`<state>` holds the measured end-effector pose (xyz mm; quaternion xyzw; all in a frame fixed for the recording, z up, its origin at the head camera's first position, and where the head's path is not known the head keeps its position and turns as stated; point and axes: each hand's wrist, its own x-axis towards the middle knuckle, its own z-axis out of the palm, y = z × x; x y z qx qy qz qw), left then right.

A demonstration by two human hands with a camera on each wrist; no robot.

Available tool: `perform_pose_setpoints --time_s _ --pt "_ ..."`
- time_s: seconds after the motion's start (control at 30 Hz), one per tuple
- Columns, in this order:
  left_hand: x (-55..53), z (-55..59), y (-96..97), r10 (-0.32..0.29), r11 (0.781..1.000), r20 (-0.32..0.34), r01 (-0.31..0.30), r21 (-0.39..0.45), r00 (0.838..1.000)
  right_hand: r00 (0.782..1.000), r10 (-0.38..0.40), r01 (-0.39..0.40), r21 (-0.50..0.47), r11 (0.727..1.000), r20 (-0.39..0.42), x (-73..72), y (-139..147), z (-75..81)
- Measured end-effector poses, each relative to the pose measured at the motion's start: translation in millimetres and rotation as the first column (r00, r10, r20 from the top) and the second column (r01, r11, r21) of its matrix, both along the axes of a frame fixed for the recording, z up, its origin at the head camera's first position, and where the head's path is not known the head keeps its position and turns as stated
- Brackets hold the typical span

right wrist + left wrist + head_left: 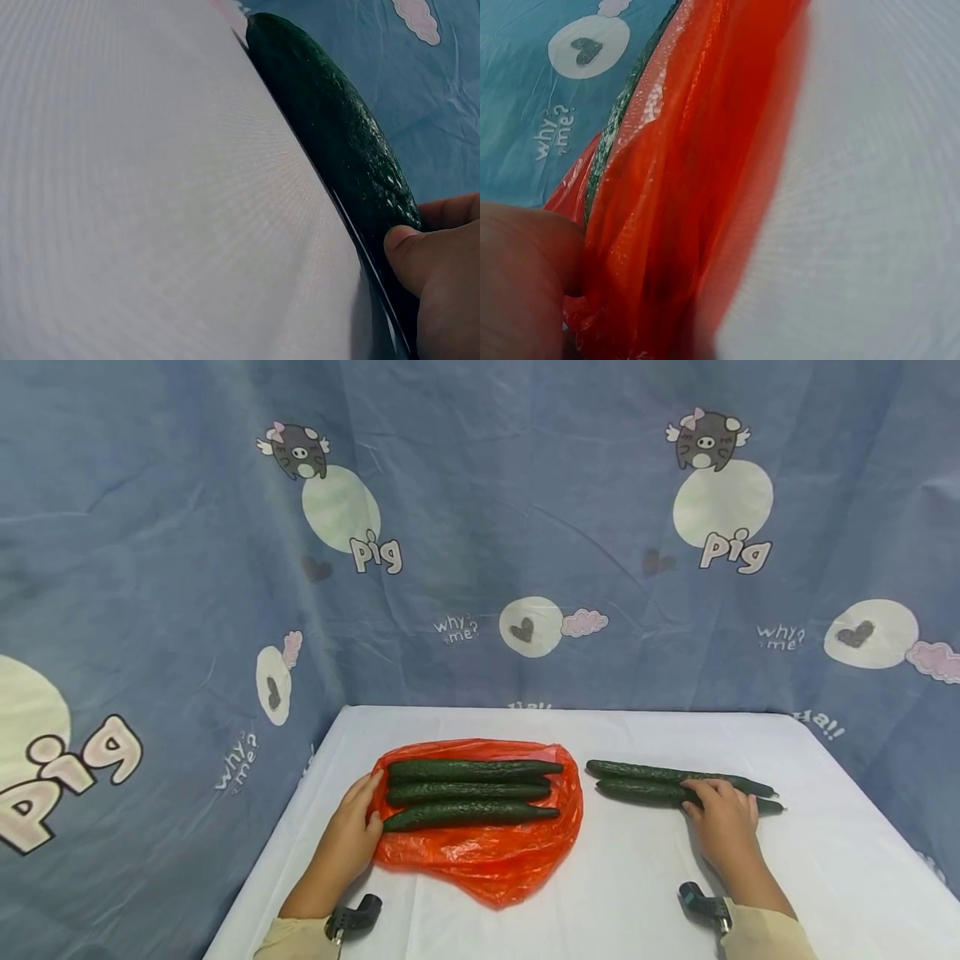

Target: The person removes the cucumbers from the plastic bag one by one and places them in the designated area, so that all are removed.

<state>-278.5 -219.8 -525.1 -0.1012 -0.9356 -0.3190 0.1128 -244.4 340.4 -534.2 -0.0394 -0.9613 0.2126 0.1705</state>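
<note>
Right hand (726,822), thumb and fingers curled around the near cucumber (637,791), grips it right of its middle on the white surface (630,885); a second cucumber (645,771) lies along its far side. Left hand (348,828) touches the left edge of a red plastic bag (491,868) bearing three more cucumbers (468,792); whether it pinches the plastic cannot be told. Grasping appears the step in hand; lifting would call for a firm hold, clear of the neighbour.

Both beige sleeves (768,933) end beside small black round-ended wrist devices (362,913)
</note>
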Motion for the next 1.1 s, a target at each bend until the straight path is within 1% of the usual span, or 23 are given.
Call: perform_pose_setpoints --time_s 0.2,0.33,0.4,0.6,0.83,1.1 --pt "-1.3 -1.2 0.4 -0.01 1.0 -0.015 0.01 0.0 1.0 0.999 -0.016 0.017 -0.018 1.0 0.038 -0.6 0.3 -0.3" --pt "-1.1 -0.4 0.3 -0.008 1.0 -0.02 0.009 0.001 1.0 0.999 -0.005 0.006 -0.034 0.999 0.047 -0.6 -1.2 2.9" --pt "1.0 0.5 -0.8 -0.001 1.0 -0.022 0.001 0.002 1.0 0.999 0.01 -0.008 -0.046 0.999 0.046 -1.6 -4.3 3.8" --pt "3.7 1.9 0.1 0.0 1.0 -0.023 0.0 -0.002 1.0 0.999 0.037 -0.036 -0.05 0.998 0.007 -1.6 -14.5 4.6" --pt "2.1 1.5 2.8 0.001 1.0 -0.021 -0.001 0.001 1.0 0.995 0.095 -0.097 -0.051 0.994 -0.042 -1.9 -27.1 7.8" --pt "3.9 3.4 2.5 0.006 1.0 -0.015 -0.006 0.0 1.0 0.986 0.155 -0.16 -0.068 0.985 -0.065 -4.3 -46.5 11.5"
